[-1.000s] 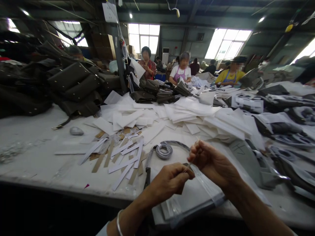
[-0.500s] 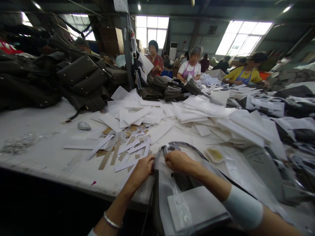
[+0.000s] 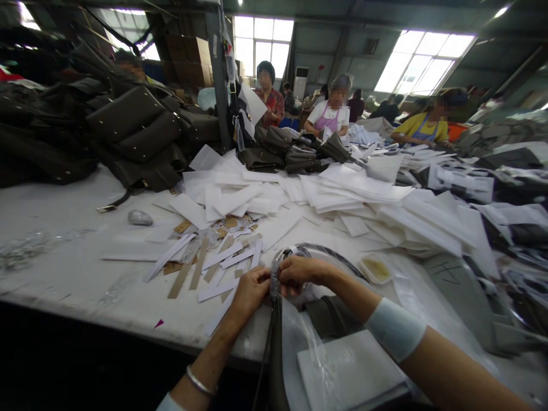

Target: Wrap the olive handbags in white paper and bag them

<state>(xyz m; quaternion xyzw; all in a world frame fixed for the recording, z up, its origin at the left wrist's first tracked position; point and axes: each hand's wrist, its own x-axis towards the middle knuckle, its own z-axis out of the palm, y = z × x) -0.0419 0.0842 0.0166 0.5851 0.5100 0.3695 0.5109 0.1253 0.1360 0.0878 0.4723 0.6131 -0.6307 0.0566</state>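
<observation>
A dark handbag [image 3: 277, 354] stands at the table's front edge, with white padding sheets [image 3: 349, 365] and clear plastic over its side. Its curved handle [image 3: 274, 279] is wrapped in clear plastic film. My left hand [image 3: 252, 290] pinches the left side of this handle near its base. On the inner side of the same handle, my right hand [image 3: 299, 273] is closed with curled fingers; the tips are partly hidden. A loose ring of wrapped strap [image 3: 327, 251] arches behind my right hand.
Loose white paper strips [image 3: 218, 288] and brown card pieces lie left of my hands. A pile of white sheets [image 3: 351, 194] spreads behind. Dark bags [image 3: 132, 123] are heaped at the back left. A small dish [image 3: 377, 270] sits right. Several co-workers [image 3: 329, 111] work across the table.
My right hand has moved slightly left and up, closer to my left hand at the handle. The view has shifted a little, and the bag's dark inside shows more.
</observation>
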